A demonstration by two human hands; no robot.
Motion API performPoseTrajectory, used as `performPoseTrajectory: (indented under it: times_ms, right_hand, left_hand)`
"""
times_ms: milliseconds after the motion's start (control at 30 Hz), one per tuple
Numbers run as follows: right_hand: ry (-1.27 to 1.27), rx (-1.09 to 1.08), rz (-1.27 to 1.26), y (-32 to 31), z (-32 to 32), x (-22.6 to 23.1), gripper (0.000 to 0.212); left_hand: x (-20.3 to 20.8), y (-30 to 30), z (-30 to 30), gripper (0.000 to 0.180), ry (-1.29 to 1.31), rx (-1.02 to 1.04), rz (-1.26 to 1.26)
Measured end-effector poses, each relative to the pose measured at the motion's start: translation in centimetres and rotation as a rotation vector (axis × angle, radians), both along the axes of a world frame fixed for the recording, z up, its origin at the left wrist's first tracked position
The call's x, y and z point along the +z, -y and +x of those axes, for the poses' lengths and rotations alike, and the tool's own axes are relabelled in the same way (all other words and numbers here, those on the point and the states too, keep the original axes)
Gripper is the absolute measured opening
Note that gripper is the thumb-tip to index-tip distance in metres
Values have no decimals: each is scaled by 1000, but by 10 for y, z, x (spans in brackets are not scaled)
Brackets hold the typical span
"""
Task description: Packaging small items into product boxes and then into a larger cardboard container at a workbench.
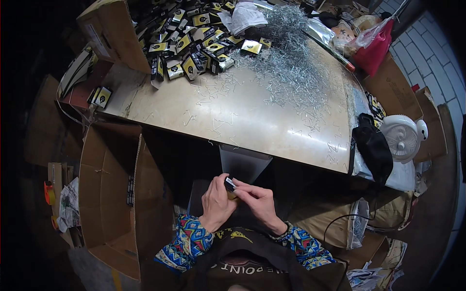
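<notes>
Box [229,183] hung just off the worktop's [170,99] near edge; left hand [218,204] wrapped it, seemingly for steadiness, while right hand [258,200], close beside, pinched its edge. Bent wires [296,72] lay heaped, likely for easy reach.

White fan [399,140], pink bag [374,52]

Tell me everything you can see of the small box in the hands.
The small box is mostly black, apparently card, with a whitish marking on its visible face. It sits tilted between the left hand and right hand, whose fingers touch and partly cover it, on the person's side of the table. Whether it is closed, I can't tell.
</notes>
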State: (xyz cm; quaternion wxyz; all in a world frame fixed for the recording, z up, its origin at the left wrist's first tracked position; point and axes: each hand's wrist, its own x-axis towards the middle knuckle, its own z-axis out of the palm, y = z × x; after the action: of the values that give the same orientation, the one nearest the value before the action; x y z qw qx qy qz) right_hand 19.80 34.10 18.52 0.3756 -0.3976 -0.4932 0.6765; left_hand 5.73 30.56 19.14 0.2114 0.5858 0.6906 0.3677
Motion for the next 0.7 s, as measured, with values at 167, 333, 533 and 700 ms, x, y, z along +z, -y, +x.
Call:
performPoseTrajectory:
  times_ms: [167,333,533,700]
  right_hand:
    - [162,-101,197,4,-8,5,21]
    - [190,-169,124,4,-5,4,22]
    - [283,-207,312,2,-17,8,18]
    - [450,-191,1006,7,-27,-5,19]
  left_hand:
    - [-8,4,2,56,-13,-49,17]
    - [-10,6,4,65,-23,-110,6]
    - [-10,-1,1,56,35,-91,-73]
    - [2,4,-9,51,156,-12,-217]
